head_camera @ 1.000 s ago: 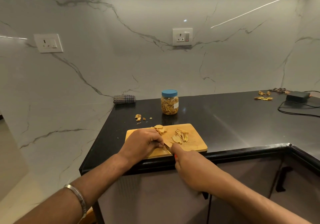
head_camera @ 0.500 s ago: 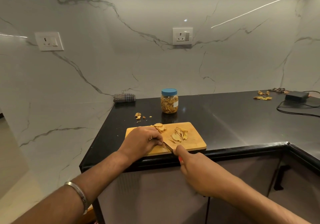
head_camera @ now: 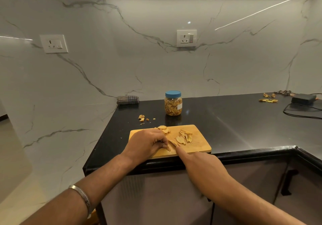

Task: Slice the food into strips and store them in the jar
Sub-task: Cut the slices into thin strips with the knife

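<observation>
While our left hand (head_camera: pixel 148 143) keeps its curled fingers pinned on a small piece of food (head_camera: pixel 168 148) near the front edge of the wooden cutting board (head_camera: pixel 200 144), our right hand (head_camera: pixel 200 165) has slid back a little toward the lower right of the frame since a second ago, its grip closed around a knife handle we cannot see, the forefinger stretched out along the spine of the knife (head_camera: pixel 173 143). Only a short length of blade shows between the two hands, its tip resting just beside the held piece. We read this small draw-back as one stroke of the cut finishing, so the slicing is in hand and not yet done. To the right of the blade, in the middle of the board, lies a loose heap of cut strips (head_camera: pixel 184 136), and a few round slices (head_camera: pixel 163 129) wait at the board's far edge, just above our left knuckles. The jar (head_camera: pixel 173 103) stands on the black worktop (head_camera: pixel 244 120) behind the board, well apart from both hands, its blue lid on and already largely full of strips. We judge that the lid must come off before the new strips can go in. Scraps (head_camera: pixel 142 117) lie on the worktop to the jar's left.
</observation>
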